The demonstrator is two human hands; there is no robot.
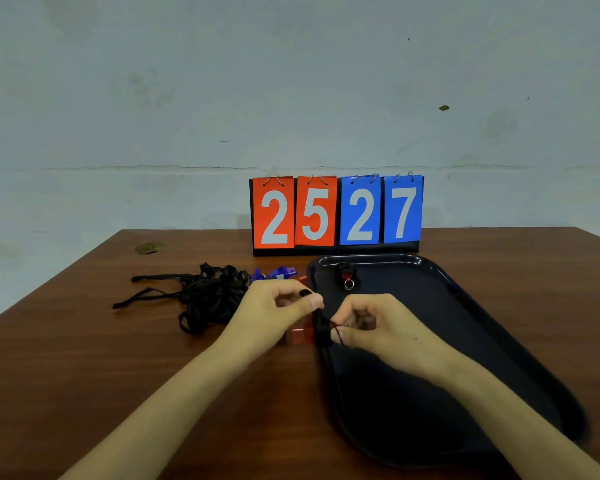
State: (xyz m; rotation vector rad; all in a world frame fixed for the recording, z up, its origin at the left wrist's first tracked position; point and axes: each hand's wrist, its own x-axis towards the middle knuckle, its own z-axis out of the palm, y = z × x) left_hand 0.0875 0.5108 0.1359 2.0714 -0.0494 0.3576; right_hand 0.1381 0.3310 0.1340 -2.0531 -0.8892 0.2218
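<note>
My left hand (281, 306) pinches the top end of a black cord (319, 329) between thumb and fingers, just over the left rim of the dark tray (465, 306). My right hand (371, 323) pinches a small metal ring with a red whistle at the cord's lower part. Part of that red whistle (300, 336) shows below my left hand. A finished red whistle with ring and wound cord (347, 275) lies in the tray's far left corner. A tangle of black cords (208, 294) lies on the table to the left. Blue whistles (278, 273) lie behind my left hand.
A flip scoreboard (336, 213) reading 25 and 27 stands at the table's back edge against the wall. The brown wooden table (118, 358) stretches left and toward me. A small round brass-coloured mark (149, 247) sits at the far left of the table.
</note>
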